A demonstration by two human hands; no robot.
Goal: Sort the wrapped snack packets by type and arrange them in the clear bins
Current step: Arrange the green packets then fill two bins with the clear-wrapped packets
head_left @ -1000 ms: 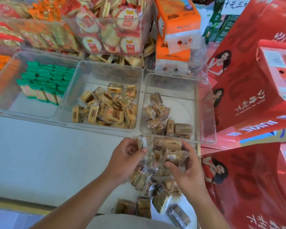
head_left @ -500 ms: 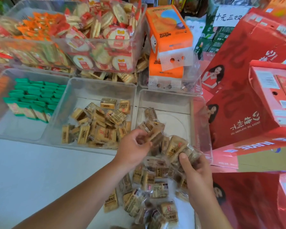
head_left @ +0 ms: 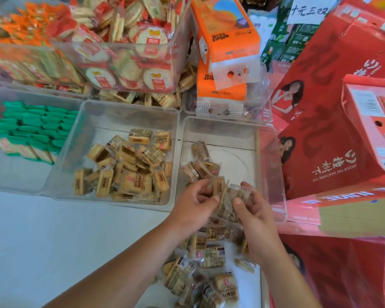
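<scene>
Wrapped snack packets (head_left: 228,197) were bunched between the two hands, held above the near edge of the right clear bin (head_left: 272,165). The left hand (head_left: 193,204) had its fingers (head_left: 199,185) and thumb curled onto the bunch from the left, pinching a tan packet that stood upright. The right hand (head_left: 257,210) gripped the same bunch from the other side, its thumb pressed on the clear wrap of the darker brown pieces. The bunch seemed to hold several packets, though the crumpled wrap made them hard to count.

Inside the right clear bin, beyond the hands, lay a few brown packets (head_left: 200,167) near its left wall. The middle clear bin (head_left: 129,106), touching it on the left, held a loose heap of tan packets (head_left: 129,172). Further left, the left clear bin (head_left: 16,187) carried green packets (head_left: 31,127) set in neat rows towards its back.

A loose pile (head_left: 198,270) of mixed tan and brown packets lay on the white worktop (head_left: 65,241) below the hands, just in front of the right clear bin. Behind the three bins stood a raised bin of round crackers (head_left: 131,52), and beside it two stacked orange boxes (head_left: 227,41). Red cartons (head_left: 331,134) crowded the right side, pressing against the right clear bin's wall.
</scene>
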